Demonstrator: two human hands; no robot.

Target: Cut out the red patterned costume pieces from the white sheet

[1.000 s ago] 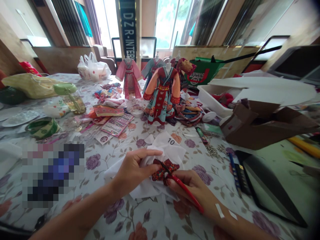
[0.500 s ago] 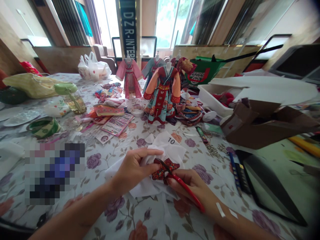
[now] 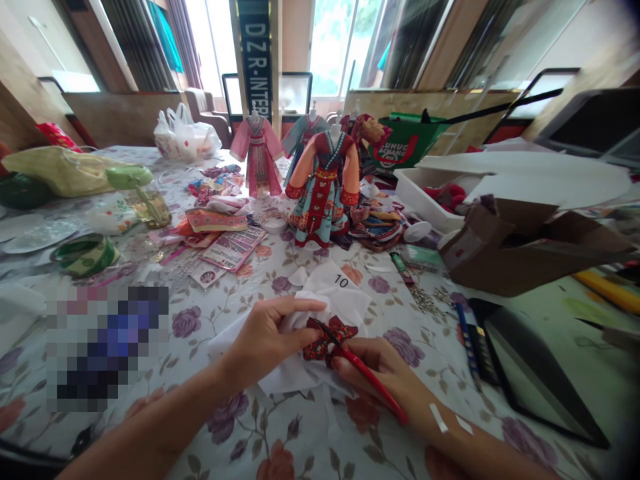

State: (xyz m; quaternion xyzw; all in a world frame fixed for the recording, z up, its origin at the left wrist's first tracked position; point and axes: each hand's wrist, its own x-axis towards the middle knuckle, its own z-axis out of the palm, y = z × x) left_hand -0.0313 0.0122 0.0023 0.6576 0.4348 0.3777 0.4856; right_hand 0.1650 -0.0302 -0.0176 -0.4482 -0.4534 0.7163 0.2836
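My right hand [image 3: 383, 367] is closed around red-handled snips [image 3: 367, 373]. Their dark, narrow tips lie across a small red patterned fabric piece [image 3: 320, 343]. White cloth [image 3: 285, 377] is bunched under and around that piece, and one corner of it carries a printed 10. From the left, my left hand [image 3: 273, 330] pinches the fabric, its thumb beside the snips' tips and its index finger stretched over the white cloth. Whether the blades are cutting a thread or the fabric is too small to tell.
Beyond my hands stand dressed doll forms, the nearest in a red and orange robe [image 3: 323, 180]. A cardboard box [image 3: 500, 260], a white box [image 3: 425, 197] and a black tablet-like panel [image 3: 545, 380] are at right. Green tape [image 3: 85, 257] and a jar [image 3: 150, 203] stand left.
The snips' blades and handles, which showed a gap earlier, are now drawn closer together. Both hands have otherwise stayed in nearly the same place.
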